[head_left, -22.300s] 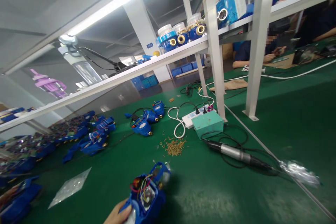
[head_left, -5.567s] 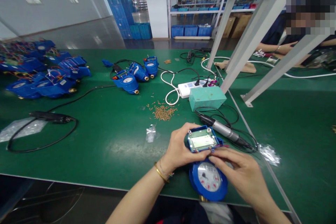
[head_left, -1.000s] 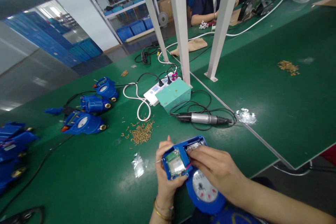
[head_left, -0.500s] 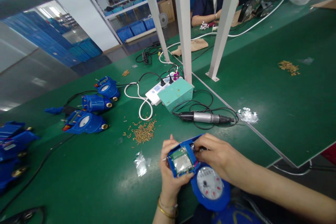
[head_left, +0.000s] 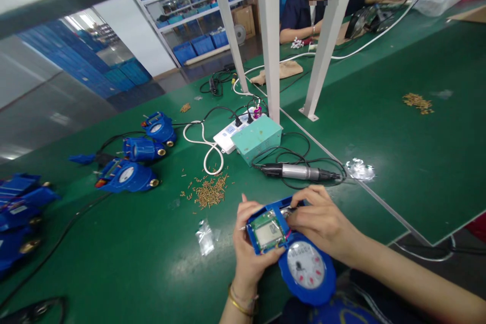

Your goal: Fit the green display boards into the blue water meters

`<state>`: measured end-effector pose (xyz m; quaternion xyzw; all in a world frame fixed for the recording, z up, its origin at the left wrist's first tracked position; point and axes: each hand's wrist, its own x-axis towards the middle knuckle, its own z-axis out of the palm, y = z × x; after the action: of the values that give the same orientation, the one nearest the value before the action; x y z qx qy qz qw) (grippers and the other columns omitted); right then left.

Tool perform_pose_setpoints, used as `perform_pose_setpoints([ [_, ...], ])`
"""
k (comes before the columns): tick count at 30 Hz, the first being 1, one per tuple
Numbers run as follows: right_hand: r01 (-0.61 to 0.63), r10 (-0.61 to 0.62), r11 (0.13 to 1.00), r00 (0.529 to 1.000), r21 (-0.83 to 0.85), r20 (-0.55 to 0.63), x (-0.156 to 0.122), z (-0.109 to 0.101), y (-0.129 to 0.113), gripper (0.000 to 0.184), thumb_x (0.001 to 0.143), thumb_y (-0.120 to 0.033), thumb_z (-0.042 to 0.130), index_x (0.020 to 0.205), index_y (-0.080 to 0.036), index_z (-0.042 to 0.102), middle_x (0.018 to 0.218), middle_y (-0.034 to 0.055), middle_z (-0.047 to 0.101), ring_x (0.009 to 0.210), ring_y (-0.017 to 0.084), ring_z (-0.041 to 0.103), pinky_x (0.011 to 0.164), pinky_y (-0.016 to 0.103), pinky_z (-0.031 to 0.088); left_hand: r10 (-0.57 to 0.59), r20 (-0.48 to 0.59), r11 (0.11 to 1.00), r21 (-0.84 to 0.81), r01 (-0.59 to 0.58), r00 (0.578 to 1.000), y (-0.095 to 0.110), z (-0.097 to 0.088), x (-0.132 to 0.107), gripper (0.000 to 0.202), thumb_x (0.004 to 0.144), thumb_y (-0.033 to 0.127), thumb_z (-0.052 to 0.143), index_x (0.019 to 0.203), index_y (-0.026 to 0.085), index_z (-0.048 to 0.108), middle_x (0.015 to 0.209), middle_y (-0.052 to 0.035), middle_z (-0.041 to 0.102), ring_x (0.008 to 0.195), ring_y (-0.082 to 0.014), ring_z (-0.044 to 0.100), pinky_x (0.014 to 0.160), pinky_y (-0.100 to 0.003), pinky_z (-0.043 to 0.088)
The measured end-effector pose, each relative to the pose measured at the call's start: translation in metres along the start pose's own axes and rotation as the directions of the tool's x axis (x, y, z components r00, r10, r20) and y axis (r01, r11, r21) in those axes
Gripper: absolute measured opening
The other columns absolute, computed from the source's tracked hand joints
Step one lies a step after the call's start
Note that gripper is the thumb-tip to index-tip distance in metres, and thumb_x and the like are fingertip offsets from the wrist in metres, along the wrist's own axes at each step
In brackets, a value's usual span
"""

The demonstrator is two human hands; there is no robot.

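We hold the blue water meter (head_left: 299, 258) with our left hand (head_left: 248, 253), gripping its open housing. Our right hand (head_left: 322, 220) pinches a small part inside, beside the circuit board (head_left: 269, 233).

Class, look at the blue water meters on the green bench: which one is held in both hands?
The blue meter at the near edge, gripped by the left hand and right hand; the others lie untouched.

You sit at a green bench (head_left: 398, 152) with white posts (head_left: 269, 35) rising far right, blue crates (head_left: 114, 68) and shelving (head_left: 197, 15) across the glossy floor (head_left: 49, 111).
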<state>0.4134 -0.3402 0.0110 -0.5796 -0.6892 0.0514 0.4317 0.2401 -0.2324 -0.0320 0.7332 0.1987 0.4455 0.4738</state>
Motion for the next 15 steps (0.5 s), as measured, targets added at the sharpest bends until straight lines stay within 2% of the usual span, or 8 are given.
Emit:
perform_pose_setpoints([
  [4,-0.131,0.129,0.990,0.991,0.059,0.038,-0.001,0.000,-0.005,0.024,0.100,-0.010,0.054,0.083,-0.021,0.067,0.071,-0.0028,0.066,0.088,0.019,0.054,0.084,0.040,0.026,0.053,0.047,0.996,0.066,-0.056,0.998,0.007,-0.002,0.007,0.064,0.068,0.061,0.080,0.118,0.025,0.062,0.101,-0.0042,0.066,0.097,-0.0246,0.065,0.120,-0.068,0.016],
  [8,-0.194,0.191,0.978,0.980,0.077,0.047,-0.003,0.004,-0.005,0.031,0.096,-0.005,0.053,0.067,-0.016,0.057,0.065,-0.0022,0.058,0.084,0.019,0.050,0.080,0.039,0.026,0.071,0.103,0.993,0.083,-0.079,0.992,0.012,0.001,0.014,0.063,0.067,0.059,0.081,0.116,0.025,0.062,0.100,-0.0048,0.071,0.095,-0.0253,0.068,0.120,-0.069,0.016],
  [11,-0.227,0.221,0.970,0.973,0.086,0.073,-0.004,0.005,-0.003,0.028,0.093,-0.002,0.054,0.069,-0.017,0.057,0.068,-0.0018,0.059,0.085,0.019,0.050,0.081,0.039,0.026,0.040,0.146,0.996,0.075,-0.051,0.988,0.016,0.005,0.017,0.063,0.067,0.062,0.081,0.115,0.025,0.063,0.100,-0.0047,0.072,0.094,-0.0258,0.069,0.120,-0.070,0.015],
  [15,-0.265,0.261,0.963,0.963,0.051,0.066,-0.004,0.005,-0.007,0.024,0.090,-0.001,0.057,0.077,-0.019,0.064,0.083,0.0009,0.061,0.091,0.022,0.048,0.081,0.040,0.028,0.000,0.121,0.996,0.083,-0.010,0.993,0.019,0.005,0.019,0.061,0.067,0.060,0.081,0.116,0.027,0.064,0.103,-0.0050,0.074,0.095,-0.0268,0.071,0.121,-0.070,0.012],
])
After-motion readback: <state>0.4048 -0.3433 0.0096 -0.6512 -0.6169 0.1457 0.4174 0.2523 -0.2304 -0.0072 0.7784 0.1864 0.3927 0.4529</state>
